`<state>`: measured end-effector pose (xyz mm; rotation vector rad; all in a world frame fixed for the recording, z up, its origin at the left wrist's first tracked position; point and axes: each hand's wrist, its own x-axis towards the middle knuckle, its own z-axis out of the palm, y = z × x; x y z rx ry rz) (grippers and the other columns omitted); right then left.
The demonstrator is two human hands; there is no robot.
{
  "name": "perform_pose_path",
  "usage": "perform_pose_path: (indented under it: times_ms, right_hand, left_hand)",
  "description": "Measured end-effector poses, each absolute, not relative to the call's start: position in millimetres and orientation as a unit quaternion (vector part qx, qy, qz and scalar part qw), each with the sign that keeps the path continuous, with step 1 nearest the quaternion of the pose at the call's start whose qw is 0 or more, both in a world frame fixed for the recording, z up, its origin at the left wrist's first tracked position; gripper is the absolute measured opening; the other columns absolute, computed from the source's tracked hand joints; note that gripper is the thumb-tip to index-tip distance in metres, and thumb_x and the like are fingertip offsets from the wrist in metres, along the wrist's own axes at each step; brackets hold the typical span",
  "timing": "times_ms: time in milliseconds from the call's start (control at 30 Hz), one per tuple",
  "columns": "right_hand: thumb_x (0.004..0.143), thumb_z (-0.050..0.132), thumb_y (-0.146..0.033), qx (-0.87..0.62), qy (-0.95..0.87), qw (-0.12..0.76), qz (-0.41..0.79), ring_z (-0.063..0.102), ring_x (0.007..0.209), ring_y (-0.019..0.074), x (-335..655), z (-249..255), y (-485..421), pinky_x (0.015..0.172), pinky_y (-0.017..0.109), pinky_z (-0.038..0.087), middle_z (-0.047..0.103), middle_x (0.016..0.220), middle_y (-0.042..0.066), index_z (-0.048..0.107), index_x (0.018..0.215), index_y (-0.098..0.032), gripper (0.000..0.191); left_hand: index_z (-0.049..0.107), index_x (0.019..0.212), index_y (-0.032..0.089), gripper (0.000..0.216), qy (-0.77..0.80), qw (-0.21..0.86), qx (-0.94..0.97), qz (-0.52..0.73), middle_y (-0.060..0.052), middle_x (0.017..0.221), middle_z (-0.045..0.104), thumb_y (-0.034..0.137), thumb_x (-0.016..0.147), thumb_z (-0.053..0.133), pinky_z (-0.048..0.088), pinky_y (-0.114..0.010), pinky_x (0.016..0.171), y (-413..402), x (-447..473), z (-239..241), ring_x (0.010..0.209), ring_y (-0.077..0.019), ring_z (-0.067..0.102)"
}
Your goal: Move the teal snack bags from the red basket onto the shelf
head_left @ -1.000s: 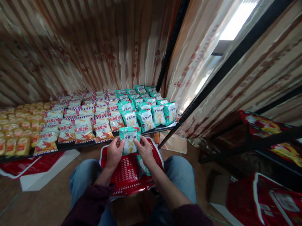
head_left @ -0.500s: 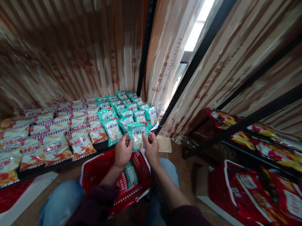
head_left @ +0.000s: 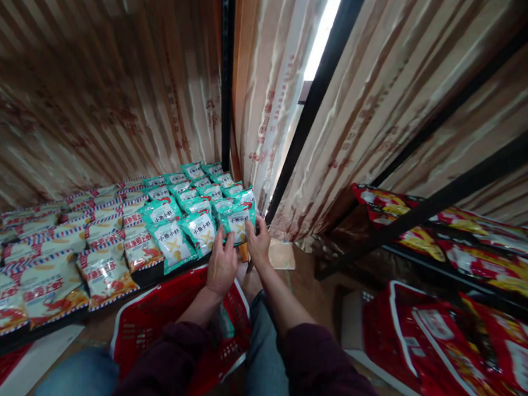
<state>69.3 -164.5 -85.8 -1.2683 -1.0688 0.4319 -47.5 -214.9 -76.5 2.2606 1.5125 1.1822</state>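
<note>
A teal-and-white snack bag [head_left: 237,222] is held between my two hands at the right front end of the shelf's teal bags. My left hand [head_left: 223,263] grips its lower left side, fingers closed. On its right edge, my right hand [head_left: 258,242] pinches it between thumb and fingers. Rows of matching teal snack bags [head_left: 172,241] lie just left of and behind it. Below my forearms sits a red plastic basket [head_left: 159,305], with another teal bag [head_left: 226,323] inside, partly hidden by my left arm.
White-and-orange snack bags [head_left: 105,275] fill the shelf to the left. A black slanted post [head_left: 289,168] stands right of my hands. Further right are red-and-yellow packets [head_left: 471,230] on another shelf, with larger red packages [head_left: 467,341] below. A brown curtain [head_left: 110,82] hangs behind.
Both hands have carried the teal bag forward, from above the basket's edge to the front row on the shelf. The view has shifted to the right.
</note>
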Motion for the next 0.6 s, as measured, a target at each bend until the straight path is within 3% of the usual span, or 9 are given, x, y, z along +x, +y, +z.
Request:
perform_pose_path:
  times_ms: [133, 267, 367, 500, 600]
  right_hand:
    - [0.087, 0.046, -0.043, -0.57, -0.5, 0.633, 0.157, 0.057, 0.097, 0.0186, 79, -77, -158, 0.091, 0.033, 0.043, 0.064, 0.102, 0.006, 0.059, 0.108, -0.019, 0.034]
    - [0.092, 0.037, -0.038, -0.593, -0.536, 0.59, 0.113, 0.054, 0.112, 0.0207, 84, -78, -151, 0.098, 0.038, 0.041, 0.06, 0.117, 0.011, 0.05, 0.124, -0.017, 0.04]
    - [0.095, 0.03, -0.031, -0.587, -0.593, 0.547, 0.067, 0.037, 0.133, 0.0198, 83, -83, -152, 0.108, 0.041, 0.033, 0.046, 0.137, 0.014, 0.037, 0.138, -0.013, 0.047]
    - [0.096, 0.025, -0.026, -0.583, -0.633, 0.509, 0.012, 0.01, 0.144, 0.0192, 72, -90, -175, 0.115, 0.046, 0.022, 0.021, 0.154, 0.012, 0.019, 0.146, -0.013, 0.052]
    - [0.095, 0.026, -0.024, -0.607, -0.624, 0.491, 0.025, 0.009, 0.144, 0.0207, 62, -99, -196, 0.114, 0.048, 0.022, 0.016, 0.155, 0.012, 0.018, 0.147, -0.014, 0.054]
  left_hand:
    - [0.044, 0.132, 0.019, 0.044, 0.508, 0.107, 0.74, 0.428, -0.016, 0.143, 0.035, 0.018, 0.088, 0.044, 0.04, -0.045, 0.105, -202, -39, -71, 0.128, -0.0259, 0.043]
    - [0.051, 0.126, 0.018, 0.039, 0.535, 0.132, 0.71, 0.438, -0.014, 0.124, 0.05, 0.021, 0.088, 0.045, 0.045, -0.042, 0.099, -185, -26, -66, 0.118, -0.024, 0.051]
    - [0.057, 0.119, 0.017, 0.034, 0.551, 0.131, 0.697, 0.439, -0.011, 0.106, 0.057, 0.019, 0.088, 0.042, 0.047, -0.04, 0.095, -175, -22, -63, 0.104, -0.0213, 0.057]
    - [0.06, 0.113, 0.016, 0.03, 0.566, 0.099, 0.679, 0.456, -0.009, 0.1, 0.058, 0.019, 0.089, 0.043, 0.048, -0.038, 0.092, -172, -21, -61, 0.098, -0.0206, 0.058]
    - [0.06, 0.114, 0.015, 0.031, 0.56, 0.093, 0.687, 0.454, -0.01, 0.1, 0.057, 0.019, 0.089, 0.042, 0.048, -0.036, 0.09, -171, -20, -61, 0.096, -0.0199, 0.058]
